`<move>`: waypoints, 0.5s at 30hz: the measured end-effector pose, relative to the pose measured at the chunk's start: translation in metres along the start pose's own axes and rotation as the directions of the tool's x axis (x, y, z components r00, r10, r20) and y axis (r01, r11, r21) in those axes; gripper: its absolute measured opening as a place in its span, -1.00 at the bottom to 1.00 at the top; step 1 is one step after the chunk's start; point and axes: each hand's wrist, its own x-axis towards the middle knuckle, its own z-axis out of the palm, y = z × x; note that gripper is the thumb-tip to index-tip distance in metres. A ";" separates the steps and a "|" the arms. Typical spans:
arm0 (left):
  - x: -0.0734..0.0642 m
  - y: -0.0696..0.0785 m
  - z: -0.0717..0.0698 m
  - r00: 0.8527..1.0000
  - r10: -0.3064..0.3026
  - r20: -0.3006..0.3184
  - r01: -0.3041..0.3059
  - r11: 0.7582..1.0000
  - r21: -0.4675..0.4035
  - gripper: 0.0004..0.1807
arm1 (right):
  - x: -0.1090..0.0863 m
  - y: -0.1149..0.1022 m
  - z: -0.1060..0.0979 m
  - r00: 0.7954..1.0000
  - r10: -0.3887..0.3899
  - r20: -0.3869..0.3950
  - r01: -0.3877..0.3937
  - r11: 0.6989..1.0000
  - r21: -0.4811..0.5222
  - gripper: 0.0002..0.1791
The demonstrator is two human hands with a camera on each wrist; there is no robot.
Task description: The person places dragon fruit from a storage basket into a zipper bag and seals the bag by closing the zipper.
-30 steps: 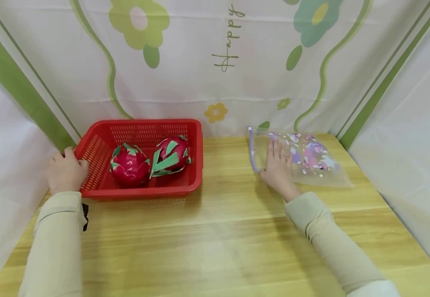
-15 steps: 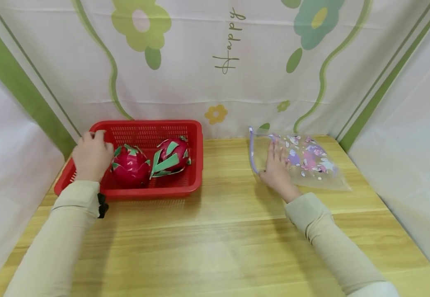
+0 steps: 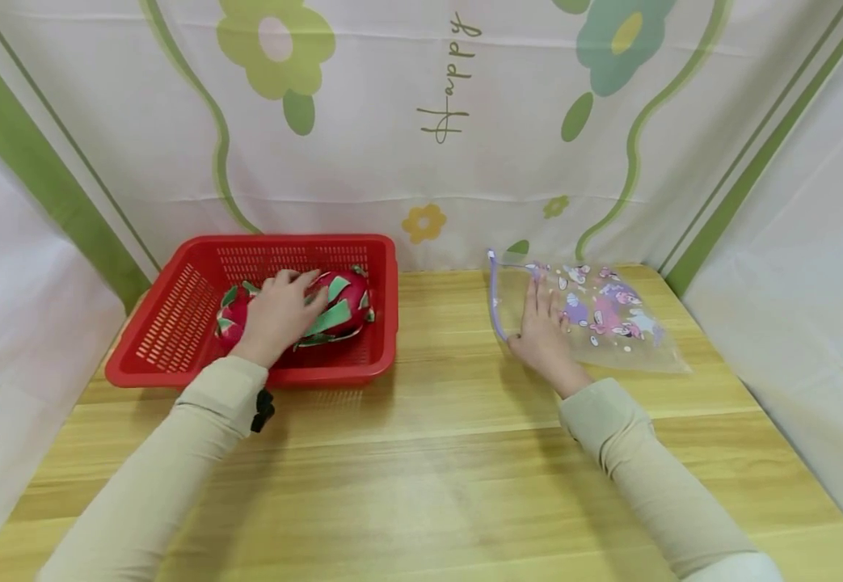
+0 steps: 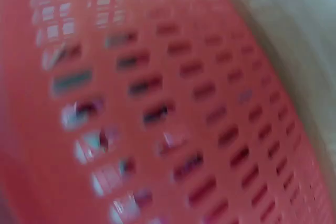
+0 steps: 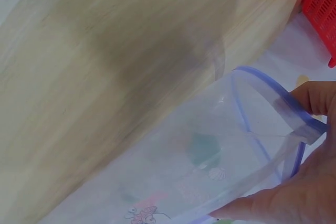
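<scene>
Two glossy dragon fruits with green leaf scales lie in a red plastic basket. My left hand is over the basket, fingers loosely bent, fingertips at the right dragon fruit; I cannot tell whether they touch it. That hand and wrist partly cover the left dragon fruit. Only the basket's slotted wall, blurred, shows clearly in the left wrist view. On the right, my right hand rests with straight fingers on a clear zip bag. The bag's purple-edged mouth gapes beside the thumb.
A wooden table carries the basket and bag. Behind it hangs a white cloth printed with flowers and the word Happy. More white cloth closes in the sides.
My left hand has left the basket's left rim and moved right across the inside, over the left dragon fruit to the right one. The right hand has stayed on the bag.
</scene>
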 end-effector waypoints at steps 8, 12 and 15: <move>-0.001 0.017 0.019 0.995 0.046 0.093 -0.052 0.996 0.066 -0.30 | 0.002 0.003 0.002 1.000 -0.001 0.028 0.001 1.000 -0.026 0.13; -0.001 0.019 0.024 0.992 0.009 0.125 -0.013 0.999 0.039 -0.17 | 0.001 0.004 0.003 1.000 0.002 0.031 -0.001 0.999 -0.042 0.13; 0.000 0.019 0.026 0.989 -0.011 0.146 0.009 1.000 0.018 -0.09 | 0.001 0.004 0.004 1.000 0.003 0.025 -0.002 0.999 -0.045 0.13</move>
